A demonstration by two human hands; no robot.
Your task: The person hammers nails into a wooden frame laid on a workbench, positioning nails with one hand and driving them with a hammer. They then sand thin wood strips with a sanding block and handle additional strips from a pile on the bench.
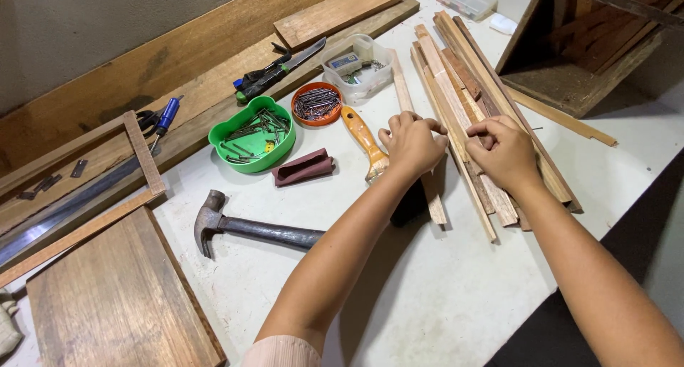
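Observation:
My left hand and my right hand rest side by side on a pile of thin wooden strips lying on the white table. The left hand's fingers curl over one strip at the pile's left edge. The right hand pinches at the top of a strip in the middle of the pile, thumb and fingers closed on it. A brush with an orange handle lies just left of my left hand. A dark block is partly hidden under my left forearm.
A claw hammer lies on the table at the left. A green dish of nails, a small orange dish of nails and a clear plastic tub stand behind. Wooden boards, a frame and a knife lie left; a wooden structure sits right.

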